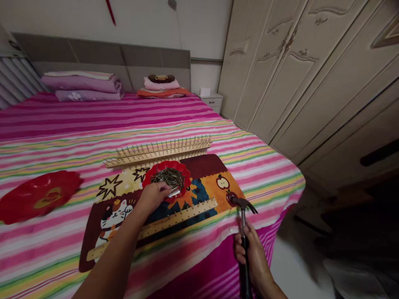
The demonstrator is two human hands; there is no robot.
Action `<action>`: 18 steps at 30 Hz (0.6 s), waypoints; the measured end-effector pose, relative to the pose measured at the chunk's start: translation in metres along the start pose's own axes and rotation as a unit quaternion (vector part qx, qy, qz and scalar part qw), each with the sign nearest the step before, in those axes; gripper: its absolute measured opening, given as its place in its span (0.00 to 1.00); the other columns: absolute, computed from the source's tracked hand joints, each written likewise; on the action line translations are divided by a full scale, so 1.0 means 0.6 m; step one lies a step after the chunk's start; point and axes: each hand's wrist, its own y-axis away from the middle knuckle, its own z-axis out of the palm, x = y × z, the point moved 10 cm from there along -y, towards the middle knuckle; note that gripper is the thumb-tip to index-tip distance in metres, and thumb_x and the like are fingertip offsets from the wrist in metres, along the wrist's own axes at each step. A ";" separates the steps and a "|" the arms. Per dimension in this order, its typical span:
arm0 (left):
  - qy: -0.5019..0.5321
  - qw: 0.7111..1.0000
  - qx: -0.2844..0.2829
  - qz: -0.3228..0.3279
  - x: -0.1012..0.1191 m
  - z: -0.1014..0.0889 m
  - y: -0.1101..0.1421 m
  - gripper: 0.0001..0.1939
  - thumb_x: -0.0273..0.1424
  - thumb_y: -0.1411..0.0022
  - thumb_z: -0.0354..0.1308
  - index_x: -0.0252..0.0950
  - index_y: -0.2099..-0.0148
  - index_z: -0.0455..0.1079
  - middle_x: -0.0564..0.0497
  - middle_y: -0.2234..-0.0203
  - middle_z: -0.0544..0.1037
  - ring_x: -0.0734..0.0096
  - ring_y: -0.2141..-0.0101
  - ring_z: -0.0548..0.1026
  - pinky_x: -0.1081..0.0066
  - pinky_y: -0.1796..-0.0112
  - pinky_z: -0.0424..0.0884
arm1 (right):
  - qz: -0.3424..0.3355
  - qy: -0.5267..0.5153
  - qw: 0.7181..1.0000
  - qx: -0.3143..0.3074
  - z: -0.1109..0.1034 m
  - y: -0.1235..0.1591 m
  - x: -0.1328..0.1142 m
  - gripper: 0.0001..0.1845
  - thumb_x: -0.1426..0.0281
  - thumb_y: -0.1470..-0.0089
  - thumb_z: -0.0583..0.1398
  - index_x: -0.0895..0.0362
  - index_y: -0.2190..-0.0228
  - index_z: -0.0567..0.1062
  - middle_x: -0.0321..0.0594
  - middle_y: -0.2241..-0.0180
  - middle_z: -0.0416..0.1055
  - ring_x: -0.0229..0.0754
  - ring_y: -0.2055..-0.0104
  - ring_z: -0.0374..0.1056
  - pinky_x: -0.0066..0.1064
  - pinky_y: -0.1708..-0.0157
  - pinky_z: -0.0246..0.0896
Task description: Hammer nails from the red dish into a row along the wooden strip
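My left hand (153, 196) reaches into a red dish (183, 171) heaped with small metal nails (168, 176); its fingers are curled at the dish's near rim, pinching among the nails. My right hand (254, 255) grips the dark handle of a claw hammer (243, 207), held upright at the bed's edge. Between the hands a long wooden strip (177, 216) with a row of holes and a few nails lies across a colourful cat-print mat (218, 166). Behind the dish lie wooden strips (158, 150) studded with upright nails.
Everything rests on a bed with a pink striped sheet (93, 124). A second red dish (37, 195) sits at the left. Folded bedding (82, 85) and a pillow stack (162, 87) are at the headboard. A cream wardrobe (311, 74) stands to the right, a nightstand (212, 99) beyond.
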 end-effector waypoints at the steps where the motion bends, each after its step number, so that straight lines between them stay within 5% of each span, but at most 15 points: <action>1: 0.016 1.000 0.000 -0.004 -0.003 -0.003 0.003 0.10 0.37 0.53 0.55 0.38 0.71 0.74 0.55 0.80 0.75 0.74 0.77 0.68 0.75 0.73 0.60 | -0.001 0.000 1.000 -0.001 0.001 0.000 0.000 0.33 0.56 0.57 0.65 0.48 0.50 0.62 0.24 0.84 0.61 0.28 0.88 0.49 0.15 0.91 0.40; 8: 0.285 0.955 -0.035 -0.072 -0.017 -0.007 0.051 0.22 0.40 0.63 0.62 0.34 0.64 0.73 0.55 0.79 0.74 0.76 0.76 0.68 0.76 0.73 0.62 | 0.003 0.006 1.000 -0.001 -0.001 0.004 0.004 0.31 0.57 0.57 0.64 0.48 0.51 0.62 0.24 0.84 0.60 0.28 0.88 0.49 0.15 0.91 0.40; 13: 0.353 0.932 0.007 -0.080 -0.042 -0.030 0.106 0.21 0.43 0.64 0.67 0.36 0.68 0.72 0.54 0.74 0.75 0.74 0.71 0.71 0.75 0.68 0.66 | 0.005 0.007 1.000 -0.008 -0.002 0.005 0.007 0.30 0.58 0.56 0.64 0.47 0.51 0.62 0.24 0.84 0.60 0.28 0.88 0.49 0.15 0.91 0.40; 18: 0.311 0.942 0.092 -0.086 -0.091 -0.045 0.155 0.19 0.43 0.64 0.67 0.36 0.70 0.72 0.57 0.76 0.73 0.78 0.73 0.67 0.79 0.72 0.61 | -0.001 0.011 1.000 -0.018 0.000 0.006 0.008 0.32 0.59 0.56 0.64 0.47 0.49 0.62 0.23 0.84 0.60 0.28 0.89 0.48 0.15 0.91 0.40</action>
